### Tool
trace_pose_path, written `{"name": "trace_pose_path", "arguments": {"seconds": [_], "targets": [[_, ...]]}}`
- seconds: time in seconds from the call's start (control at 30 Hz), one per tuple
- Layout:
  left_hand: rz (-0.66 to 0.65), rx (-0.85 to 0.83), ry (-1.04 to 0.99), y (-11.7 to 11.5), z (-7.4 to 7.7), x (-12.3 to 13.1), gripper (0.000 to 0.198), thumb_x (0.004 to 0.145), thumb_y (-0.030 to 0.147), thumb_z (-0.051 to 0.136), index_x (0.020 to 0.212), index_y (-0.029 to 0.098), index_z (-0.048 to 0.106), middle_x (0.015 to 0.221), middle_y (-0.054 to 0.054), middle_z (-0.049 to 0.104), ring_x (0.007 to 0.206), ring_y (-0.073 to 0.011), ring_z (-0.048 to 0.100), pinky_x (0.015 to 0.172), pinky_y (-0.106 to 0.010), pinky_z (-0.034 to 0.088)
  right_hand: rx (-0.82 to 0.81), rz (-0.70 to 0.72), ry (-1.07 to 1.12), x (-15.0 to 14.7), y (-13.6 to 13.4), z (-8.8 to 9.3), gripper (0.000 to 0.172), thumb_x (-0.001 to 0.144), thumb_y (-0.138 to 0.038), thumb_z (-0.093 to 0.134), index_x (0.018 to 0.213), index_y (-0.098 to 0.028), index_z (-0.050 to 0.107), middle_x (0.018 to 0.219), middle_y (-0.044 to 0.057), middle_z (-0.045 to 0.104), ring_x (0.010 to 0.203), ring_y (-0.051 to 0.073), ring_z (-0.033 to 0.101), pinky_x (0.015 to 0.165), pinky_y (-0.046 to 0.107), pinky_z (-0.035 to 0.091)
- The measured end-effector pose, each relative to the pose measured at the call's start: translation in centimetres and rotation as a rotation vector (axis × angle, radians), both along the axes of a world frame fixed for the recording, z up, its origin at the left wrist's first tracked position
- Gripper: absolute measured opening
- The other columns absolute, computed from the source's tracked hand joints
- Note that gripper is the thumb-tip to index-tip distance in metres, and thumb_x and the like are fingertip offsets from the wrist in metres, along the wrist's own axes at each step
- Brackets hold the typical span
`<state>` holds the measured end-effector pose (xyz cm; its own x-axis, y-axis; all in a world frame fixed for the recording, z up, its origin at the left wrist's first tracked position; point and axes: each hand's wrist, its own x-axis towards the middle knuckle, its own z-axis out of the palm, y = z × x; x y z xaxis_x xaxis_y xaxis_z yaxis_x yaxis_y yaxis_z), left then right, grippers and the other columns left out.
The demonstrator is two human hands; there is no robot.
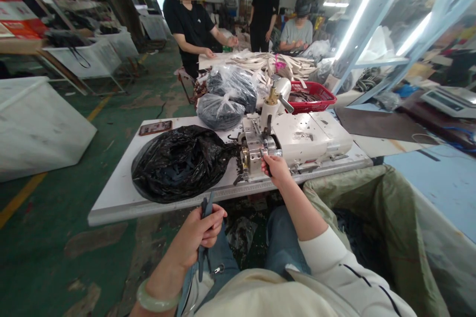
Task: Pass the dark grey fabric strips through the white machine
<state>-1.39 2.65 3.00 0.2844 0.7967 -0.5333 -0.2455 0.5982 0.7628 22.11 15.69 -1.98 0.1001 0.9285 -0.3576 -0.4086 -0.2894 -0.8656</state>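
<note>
My left hand (204, 233) is closed around a few dark grey strips (202, 263) above my lap, in front of the bench edge. Their ends stick out above and below my fingers. At the metal front of a white skiving machine (316, 133), my right hand (275, 168) pinches a short dark strip (267, 169) by the feed area. How far the strip reaches into the machine is hidden by my fingers. Left of the machine head, an open black plastic bag (143, 171) lies on the bench with dark strips (182, 166) inside.
A phone (155, 128) rests on the white bench (111, 198). Tied clear bags (223, 109), a red basket (312, 104) and pale strips (253, 59) are behind. A green sack (394, 198) stands at right. Three people are beyond; one person (193, 20) handles material.
</note>
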Motion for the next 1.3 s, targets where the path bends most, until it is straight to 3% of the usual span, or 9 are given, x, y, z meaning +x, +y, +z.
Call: {"name": "trace_pose_path", "arguments": {"seconds": [0.37, 0.5, 0.67, 0.8, 0.87, 0.97, 1.03, 1.17, 1.3], "targets": [[-0.003, -0.006, -0.013, 0.1, -0.2, 0.0, 0.027, 0.070, 0.033, 0.075, 0.077, 0.013, 0.058, 0.054, 0.008, 0.037, 0.040, 0.0011, 0.018, 0.035, -0.011, 0.012, 0.003, -0.272, -0.058, 0.0, 2.7, 0.5, 0.027, 0.079, -0.023, 0.063, 0.057, -0.015, 0.050, 0.044, -0.003, 0.047, 0.033, 0.004, 0.035, 0.030, 0.016, 0.022], [-0.022, -0.011, -0.045, 0.3, -0.5, 0.0, 0.029, 0.072, 0.037, 0.074, 0.078, 0.012, 0.059, 0.055, 0.008, 0.037, 0.040, 0.0011, 0.018, 0.035, -0.011, 0.012, 0.044, -0.507, -0.127, 3.8, 0.9, 0.1, 0.026, 0.083, -0.030, 0.057, 0.063, -0.016, 0.049, 0.047, -0.005, 0.047, 0.036, 0.004, 0.037, 0.033, 0.016, 0.027], [-0.065, -0.023, -0.172, 0.7, -0.4, 0.3, 0.042, 0.079, 0.053, 0.062, 0.083, 0.012, 0.061, 0.058, 0.006, 0.040, 0.041, 0.0007, 0.018, 0.034, -0.010, 0.012, -0.080, -0.917, -0.947, 15.0, -7.7, -2.6, 0.036, 0.087, -0.042, 0.046, 0.083, -0.010, 0.060, 0.078, 0.018, 0.065, 0.071, 0.027, 0.064, 0.063, 0.039, 0.053], [-0.135, -0.071, -0.297, 1.0, -0.4, 1.5, 0.052, 0.082, 0.063, 0.048, 0.086, 0.013, 0.061, 0.058, 0.005, 0.040, 0.041, -0.0001, 0.018, 0.034, -0.009, 0.013, -0.092, -0.937, -1.474, 17.7, -11.7, -2.4, 0.059, 0.081, -0.046, 0.057, 0.116, 0.001, 0.056, 0.123, 0.034, 0.051, 0.120, 0.044, 0.044, 0.097, 0.058, 0.034], [-0.182, -0.100, -0.354, 1.1, -0.5, 2.3, 0.056, 0.082, 0.066, 0.043, 0.086, 0.014, 0.061, 0.057, 0.005, 0.039, 0.041, -0.0003, 0.017, 0.034, -0.009, 0.013, 0.068, -0.604, -1.234, 14.1, -11.6, -0.9, 0.054, 0.084, -0.051, 0.054, 0.110, -0.005, 0.063, 0.115, 0.025, 0.060, 0.113, 0.039, 0.051, 0.095, 0.053, 0.038], [-0.219, -0.116, -0.381, 1.2, -0.7, 3.7, 0.059, 0.082, 0.069, 0.039, 0.085, 0.014, 0.060, 0.057, 0.005, 0.038, 0.040, -0.0006, 0.017, 0.033, -0.009, 0.014, 0.254, 0.068, -0.517, 5.1, -10.7, 1.4, 0.046, 0.086, -0.055, 0.052, 0.099, -0.016, 0.071, 0.097, 0.012, 0.069, 0.093, 0.026, 0.062, 0.083, 0.040, 0.047], [-0.212, -0.123, -0.350, 1.0, -0.7, 4.3, 0.061, 0.081, 0.070, 0.038, 0.083, 0.013, 0.059, 0.057, 0.004, 0.039, 0.040, -0.0006, 0.018, 0.033, -0.010, 0.015, 0.304, 0.310, -0.228, -0.7, -10.6, 2.4, 0.038, 0.082, -0.052, 0.060, 0.093, -0.018, 0.073, 0.080, 0.005, 0.069, 0.074, 0.018, 0.062, 0.072, 0.031, 0.048], [-0.181, -0.125, -0.300, 0.4, -0.3, 4.1, 0.059, 0.081, 0.069, 0.040, 0.081, 0.013, 0.057, 0.057, 0.004, 0.041, 0.040, -0.0008, 0.020, 0.034, -0.010, 0.016, 0.238, 0.302, 0.062, -6.3, -11.0, 2.6, 0.028, 0.078, -0.044, 0.070, 0.076, -0.016, 0.074, 0.049, -0.002, 0.055, 0.049, 0.011, 0.049, 0.053, 0.024, 0.042], [-0.210, -0.146, -0.275, 0.1, 0.0, 2.8, 0.040, 0.084, 0.053, 0.053, 0.084, 0.014, 0.057, 0.057, 0.006, 0.039, 0.040, -0.0004, 0.019, 0.034, -0.009, 0.015, 0.083, 0.088, 0.282, -5.7, -10.2, 2.3, 0.022, 0.070, -0.038, 0.077, 0.074, -0.017, 0.074, 0.088, 0.006, 0.071, 0.078, 0.015, 0.061, 0.070, 0.025, 0.048]]}}
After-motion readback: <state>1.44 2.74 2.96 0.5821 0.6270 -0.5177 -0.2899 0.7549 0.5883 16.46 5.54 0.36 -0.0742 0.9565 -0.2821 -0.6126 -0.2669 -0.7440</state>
